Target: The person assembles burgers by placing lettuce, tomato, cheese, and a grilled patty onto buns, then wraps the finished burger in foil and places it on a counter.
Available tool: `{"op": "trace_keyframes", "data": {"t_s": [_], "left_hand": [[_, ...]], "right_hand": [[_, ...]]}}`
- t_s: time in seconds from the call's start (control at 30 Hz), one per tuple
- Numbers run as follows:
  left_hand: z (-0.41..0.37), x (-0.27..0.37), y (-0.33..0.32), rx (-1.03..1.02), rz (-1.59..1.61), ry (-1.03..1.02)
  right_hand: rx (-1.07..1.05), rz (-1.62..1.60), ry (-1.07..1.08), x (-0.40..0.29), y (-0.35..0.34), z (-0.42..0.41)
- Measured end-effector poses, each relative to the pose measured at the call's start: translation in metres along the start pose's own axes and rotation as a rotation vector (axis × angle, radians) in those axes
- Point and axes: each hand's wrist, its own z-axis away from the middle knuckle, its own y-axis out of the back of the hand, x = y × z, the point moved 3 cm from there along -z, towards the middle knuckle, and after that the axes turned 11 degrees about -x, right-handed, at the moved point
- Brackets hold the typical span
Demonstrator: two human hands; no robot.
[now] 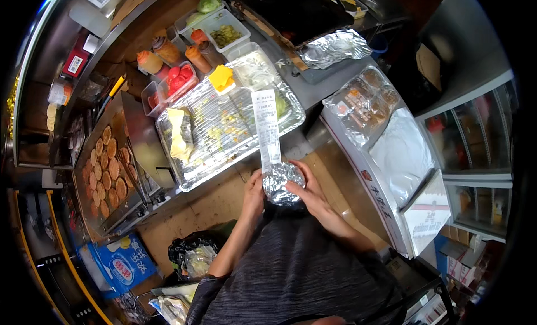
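A round foil-wrapped bundle point(280, 184) sits between my two hands, close in front of my body. My left hand point(253, 190) holds its left side, where the lower end of a long printed paper receipt point(267, 123) also meets the foil. With thumb on top and fingers behind, my right hand point(311, 188) grips the right side. The receipt stretches away from me over the near edge of a foil-lined tray point(239, 151). On that tray are a stack of yellow cheese slices point(221, 78), a yellow wrapper point(180, 134) and food scraps. What the foil encloses is hidden.
To the left, a griddle point(138, 195) carries many round patties point(107, 165) and tongs point(128, 169). Sauce bottles point(197, 58), tomato slices point(180, 77) and pickles point(225, 35) stand behind the tray. At right, an open carton point(369, 190) holds bagged buns point(367, 100). A black bag point(197, 249) lies low.
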Motion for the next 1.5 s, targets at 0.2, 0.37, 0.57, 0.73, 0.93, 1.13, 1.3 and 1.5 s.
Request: {"op": "trace_keyframes", "data": {"t_s": [0.2, 0.37, 0.57, 0.73, 0.93, 1.13, 1.3, 1.5], "left_hand": [[0.023, -0.052, -0.034, 0.03, 0.015, 0.025], [0.035, -0.067, -0.062, -0.064, -0.002, 0.083], [0.04, -0.086, -0.085, -0.231, -0.115, 0.261], [0.059, -0.118, -0.093, -0.339, -0.108, 0.403], [0.089, -0.145, -0.128, -0.491, -0.149, 0.483], [0.118, -0.202, -0.179, -0.573, -0.195, 0.577], [0.147, -0.268, -0.245, -0.644, -0.195, 0.553], [0.196, -0.353, -0.304, -0.802, -0.601, 0.669]], "right_hand": [[-0.03, -0.035, -0.02, -0.001, 0.04, 0.054], [0.019, 0.045, 0.03, -0.017, 0.05, 0.096], [0.172, 0.053, 0.123, -0.003, 0.056, 0.143], [0.338, 0.059, 0.163, 0.016, 0.047, 0.194], [0.475, -0.001, 0.171, 0.028, 0.052, 0.253], [0.519, 0.002, 0.3, 0.039, 0.095, 0.322], [0.533, 0.05, 0.248, 0.043, 0.166, 0.404], [1.157, 0.002, 0.243, 0.072, 0.28, 0.605]]}}
